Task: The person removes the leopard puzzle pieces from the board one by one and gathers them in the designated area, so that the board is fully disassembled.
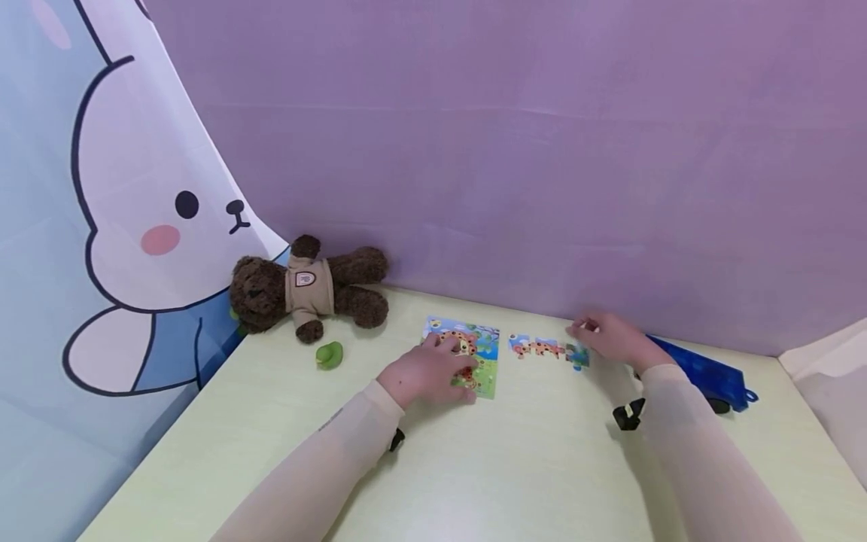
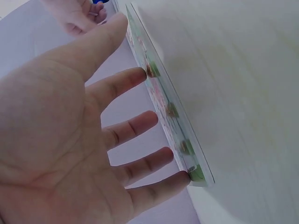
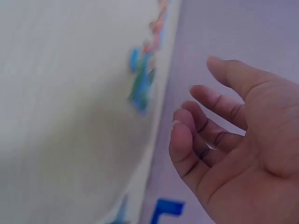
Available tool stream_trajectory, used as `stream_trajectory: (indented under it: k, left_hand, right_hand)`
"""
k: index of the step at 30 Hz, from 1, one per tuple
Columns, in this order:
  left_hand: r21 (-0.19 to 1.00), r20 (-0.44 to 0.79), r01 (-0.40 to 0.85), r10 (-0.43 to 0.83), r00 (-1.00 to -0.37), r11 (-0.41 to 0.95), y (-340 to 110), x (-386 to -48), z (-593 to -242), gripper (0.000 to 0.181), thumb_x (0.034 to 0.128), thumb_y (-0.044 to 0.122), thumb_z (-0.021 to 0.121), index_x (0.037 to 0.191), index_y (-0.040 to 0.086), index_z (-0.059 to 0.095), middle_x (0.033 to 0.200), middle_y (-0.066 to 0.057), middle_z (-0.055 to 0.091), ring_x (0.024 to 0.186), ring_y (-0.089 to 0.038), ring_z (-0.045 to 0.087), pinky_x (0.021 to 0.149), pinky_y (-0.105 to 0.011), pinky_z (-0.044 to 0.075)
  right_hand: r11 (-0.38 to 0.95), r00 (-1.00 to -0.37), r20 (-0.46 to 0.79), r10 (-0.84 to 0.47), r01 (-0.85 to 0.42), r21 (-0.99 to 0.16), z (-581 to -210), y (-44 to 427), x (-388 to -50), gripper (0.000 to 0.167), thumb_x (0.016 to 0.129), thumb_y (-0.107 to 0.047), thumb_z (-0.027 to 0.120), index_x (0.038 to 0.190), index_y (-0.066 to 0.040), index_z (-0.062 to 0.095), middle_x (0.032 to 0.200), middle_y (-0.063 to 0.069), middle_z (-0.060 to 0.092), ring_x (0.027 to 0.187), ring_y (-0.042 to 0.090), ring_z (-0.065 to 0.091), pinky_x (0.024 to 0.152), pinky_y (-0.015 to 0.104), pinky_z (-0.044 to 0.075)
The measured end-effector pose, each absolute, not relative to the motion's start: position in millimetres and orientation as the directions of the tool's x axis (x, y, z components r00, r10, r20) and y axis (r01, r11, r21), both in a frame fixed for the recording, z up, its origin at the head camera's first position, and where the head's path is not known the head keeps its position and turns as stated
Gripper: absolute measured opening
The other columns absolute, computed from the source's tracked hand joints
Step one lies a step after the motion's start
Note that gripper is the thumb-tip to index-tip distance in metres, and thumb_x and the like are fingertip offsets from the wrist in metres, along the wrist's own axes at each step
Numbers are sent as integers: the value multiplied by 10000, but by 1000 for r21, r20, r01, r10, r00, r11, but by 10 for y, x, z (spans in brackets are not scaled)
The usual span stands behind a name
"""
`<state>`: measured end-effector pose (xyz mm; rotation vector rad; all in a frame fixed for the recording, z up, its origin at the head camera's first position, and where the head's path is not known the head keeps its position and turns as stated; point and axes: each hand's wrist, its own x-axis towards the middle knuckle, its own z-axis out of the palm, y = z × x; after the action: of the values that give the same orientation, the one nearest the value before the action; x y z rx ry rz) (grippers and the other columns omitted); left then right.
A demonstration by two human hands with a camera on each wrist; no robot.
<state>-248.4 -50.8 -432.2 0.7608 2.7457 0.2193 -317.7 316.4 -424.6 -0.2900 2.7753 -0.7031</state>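
A rectangular jigsaw puzzle (image 1: 486, 382) with a spotted cartoon animal on it lies on the table, its left part hidden by my left hand (image 1: 433, 374). My spread fingers touch it with their tips, and the left wrist view shows them along the face of the thin puzzle board (image 2: 169, 108). To its right sits a short row of joined puzzle pieces (image 1: 546, 348). By the right end of that row hovers my right hand (image 1: 612, 339), fingers loosely bent. Nothing shows between them in the right wrist view, where the pieces (image 3: 140, 88) look blurred and apart from the hand.
A blue translucent plastic case (image 1: 704, 374) lies right of my right hand, partly hidden by the forearm, with a dark object (image 1: 719, 406) beside it. At the back left are a brown teddy bear (image 1: 310, 290) and a small green toy duck (image 1: 330, 355). A purple cloth wall (image 1: 515, 188) borders the table's back.
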Motion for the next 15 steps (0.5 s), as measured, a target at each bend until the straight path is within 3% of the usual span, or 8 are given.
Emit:
stream_trajectory:
  k: [7,15]
  left_hand:
    - [197,-201,460,495,-845,866,-647,-2447,-4298,699,1024,636,611,1628,318,463,1716,-79,356,1577,-388,331,1254,-570,420]
    - [179,-279,462,495,-823,869,-789,-2250,-4305,834,1013,674,588,1703,301,304,1780,-83,248,1634,-417,257,1303,-575,373]
  right_hand:
    - [826,-935,-127,-332,-223,-518,-4078,2652,-3171,455,1099,-522,545,1259,-122,693,1229,139,709,988,240,641,813,382,552]
    - [676,-878,-143,-456,-237,-698,-4223,2016,-3245,370,1091,-339,613,1358,-86,654,1202,202,668,771,320,683,613,440,583]
